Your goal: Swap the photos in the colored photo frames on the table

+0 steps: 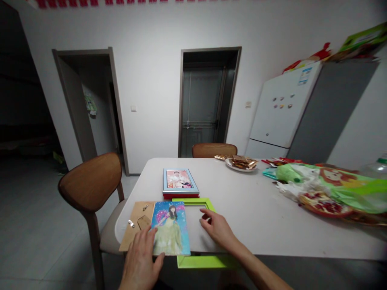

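Note:
A picture of a long-haired figure in a pale green gown lies near the table's front edge. My left hand rests at its lower left, fingers stretched over its edge and thumb apart near the bottom. To the left, partly covered by the picture, is a brown backing board with metal clips and a cardboard flap. Under and right of the picture sits a lime green photo frame, its lower side reaching past the table edge. My right hand hovers over the frame's right side, fingers loosely bent and apart, holding nothing.
Behind the green frame, a light blue framed photo lies on a red item. Farther right are a plate of wrapped snacks, a cut pomegranate and green plastic packaging. Wooden chairs flank the white table.

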Demonstrator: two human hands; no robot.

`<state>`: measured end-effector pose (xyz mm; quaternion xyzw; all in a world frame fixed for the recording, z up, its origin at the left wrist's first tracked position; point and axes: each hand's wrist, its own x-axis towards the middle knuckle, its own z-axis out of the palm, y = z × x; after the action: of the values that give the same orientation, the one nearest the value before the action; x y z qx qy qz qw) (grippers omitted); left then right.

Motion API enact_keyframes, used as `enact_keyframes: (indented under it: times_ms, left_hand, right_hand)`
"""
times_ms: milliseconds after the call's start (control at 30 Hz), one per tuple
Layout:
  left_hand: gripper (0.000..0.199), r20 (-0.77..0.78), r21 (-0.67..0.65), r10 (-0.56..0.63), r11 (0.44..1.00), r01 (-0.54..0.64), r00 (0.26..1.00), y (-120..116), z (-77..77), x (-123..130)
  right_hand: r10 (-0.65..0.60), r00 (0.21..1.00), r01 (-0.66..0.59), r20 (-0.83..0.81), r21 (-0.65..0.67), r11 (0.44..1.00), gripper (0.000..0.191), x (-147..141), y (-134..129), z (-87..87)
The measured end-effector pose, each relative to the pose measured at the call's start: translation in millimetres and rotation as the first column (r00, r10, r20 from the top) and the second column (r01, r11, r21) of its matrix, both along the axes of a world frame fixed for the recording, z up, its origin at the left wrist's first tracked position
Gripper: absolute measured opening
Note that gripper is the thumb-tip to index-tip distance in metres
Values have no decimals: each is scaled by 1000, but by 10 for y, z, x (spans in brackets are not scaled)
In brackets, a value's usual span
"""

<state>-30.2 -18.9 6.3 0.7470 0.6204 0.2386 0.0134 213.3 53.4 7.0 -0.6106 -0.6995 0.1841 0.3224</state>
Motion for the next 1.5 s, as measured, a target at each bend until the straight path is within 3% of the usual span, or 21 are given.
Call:
enact_keyframes:
  times_ms: [100,167,300,367,433,500,567,667,733,767,833,900,967,1067,1133,1200,1333,1433,1500]
  left_hand:
    - [56,-27,-15,-130,991,130,991,53,-86,164]
    - [62,-31,-43,-172,984,170,985,118,-156,262]
    - [60,106,22,-187,982,186,977,273,-185,294]
    - [53,276,109,-203,978,179,939,322,-98,235]
    - [44,479,174,-192,977,122,857,335,43,181]
    - [36,696,162,-123,987,13,708,316,188,185]
    - [37,883,78,-51,996,-40,467,281,285,271]
    - [43,999,-11,8,998,62,44,233,311,501]
    - [46,993,-9,30,984,178,-115,220,276,636]
    - [48,991,-3,33,975,223,-131,220,252,678]
    - [53,997,-15,35,960,278,-67,231,197,708]
    - [59,996,-47,25,961,271,82,240,131,691]
    - [59,950,-83,0,964,253,312,230,54,674]
    - [53,725,-132,-89,955,265,683,171,-52,699]
    - [54,551,-165,-159,942,293,819,128,-94,735]
    - [54,435,-176,-223,929,325,872,103,-108,757]
    - [49,346,-166,-296,915,368,891,97,-85,730]
    - [47,324,-179,-302,911,371,897,92,-48,696]
    - [46,309,-195,-297,910,365,904,78,-13,690]
  right_hand:
    - [53,961,-111,-272,-200,973,50,-300,35,-65]
    - [15,898,-135,-440,-243,961,58,-477,73,-100]
    - [5,684,-140,-730,-124,982,58,-724,80,61]
    - [45,559,-176,-828,-65,982,51,-793,27,236]
    - [48,486,-202,-873,-59,978,44,-828,-46,379]
    - [-20,469,-210,-883,-133,969,39,-834,-116,426]
    - [-112,448,-253,-887,-245,936,34,-823,-165,374]
    - [-170,300,-322,-938,-268,908,28,-770,-179,228]
    - [-147,201,-259,-968,-198,945,25,-677,-149,173]
    - [-134,188,-208,-973,-173,963,26,-606,-127,168]
    - [-130,252,-138,-959,-169,976,28,-418,-77,195]
    - [-149,384,-117,-911,-208,971,30,-197,-30,245]
    - [-154,519,-110,-841,-245,963,32,6,6,283]
    - [-139,688,-105,-712,-287,952,36,189,44,273]
    - [-126,768,-98,-627,-310,946,39,217,68,222]
    - [-98,816,-105,-569,-313,944,42,191,94,155]
    - [-60,908,-57,-415,-265,963,41,116,153,64]
    - [-61,989,32,-137,-210,977,38,119,186,66]
    - [-79,995,87,57,-163,983,35,140,189,82]
